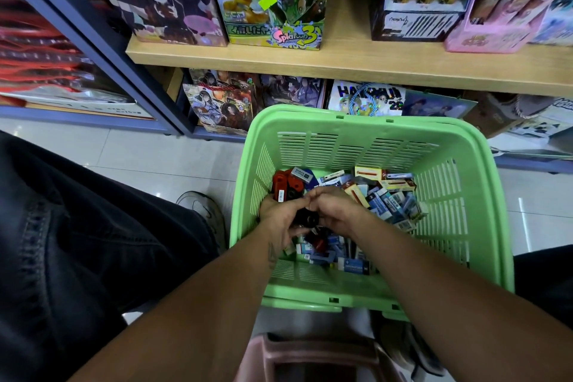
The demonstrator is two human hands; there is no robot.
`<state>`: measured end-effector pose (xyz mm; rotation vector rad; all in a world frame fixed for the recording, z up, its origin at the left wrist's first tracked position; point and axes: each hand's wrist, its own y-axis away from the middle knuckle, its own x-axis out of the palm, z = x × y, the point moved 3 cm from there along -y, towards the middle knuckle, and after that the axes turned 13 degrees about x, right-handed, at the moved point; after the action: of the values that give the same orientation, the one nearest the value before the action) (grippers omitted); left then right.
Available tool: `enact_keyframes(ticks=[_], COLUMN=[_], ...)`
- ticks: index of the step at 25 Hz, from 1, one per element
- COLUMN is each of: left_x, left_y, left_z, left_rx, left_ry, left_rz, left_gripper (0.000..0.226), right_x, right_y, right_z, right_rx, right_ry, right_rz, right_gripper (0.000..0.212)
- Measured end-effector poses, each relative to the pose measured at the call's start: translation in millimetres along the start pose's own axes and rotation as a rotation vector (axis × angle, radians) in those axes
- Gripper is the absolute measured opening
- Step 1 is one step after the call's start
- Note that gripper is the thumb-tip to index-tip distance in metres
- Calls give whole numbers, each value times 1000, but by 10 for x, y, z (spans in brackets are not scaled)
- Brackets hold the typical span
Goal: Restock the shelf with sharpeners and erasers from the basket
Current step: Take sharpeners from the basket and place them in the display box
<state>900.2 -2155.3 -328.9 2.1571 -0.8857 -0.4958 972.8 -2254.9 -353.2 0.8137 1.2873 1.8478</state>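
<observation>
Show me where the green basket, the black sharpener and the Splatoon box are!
green basket [366, 121]: head view, on its far rim.
black sharpener [307, 219]: head view, on its body between both hands.
Splatoon box [294, 36]: head view, on its logo.

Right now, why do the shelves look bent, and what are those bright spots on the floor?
Head view: the wide-angle lens bows the pale wooden shelf board and blue upright; the glossy white floor tiles mirror ceiling lights; the lower inside of the green plastic basket, near both hands, is slightly smeared.
</observation>
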Motion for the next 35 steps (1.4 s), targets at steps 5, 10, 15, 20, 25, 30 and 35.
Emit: enact_keyframes(ticks=[5, 10, 15, 20, 25, 30, 35], left_x=[32, -11, -22, -4, 0, -30, -16], left_y=[-146, -101, -80, 18, 114, 81, 33], left_z=[144, 73, 38, -79, -190, -175, -98], left_rx=[101, 213, 218, 261, 383, 441, 408], left_ry=[-178, -500, -622, -714, -873, -948, -934], left_rz=[-141, -156, -139, -114, -77, -59, -70], left_gripper=[24, 19, 24, 25, 29, 29, 24], right_x=[-118, 217, 39, -461, -305, 57, 70], right_y=[41, -35, 35, 540, 584, 27, -142], right_z=[502, 453, 415, 705, 540, 200, 162], right_rx=[-506, -615, -685, -320, -365, -537, -500], right_ry=[754, 1560, 1311, 1529, 1715, 1582, 1543], right_rz=[-551, -672, -704, -716, -753, -529, -808], right_gripper=[43, 60, 24, 28, 23, 43, 49])
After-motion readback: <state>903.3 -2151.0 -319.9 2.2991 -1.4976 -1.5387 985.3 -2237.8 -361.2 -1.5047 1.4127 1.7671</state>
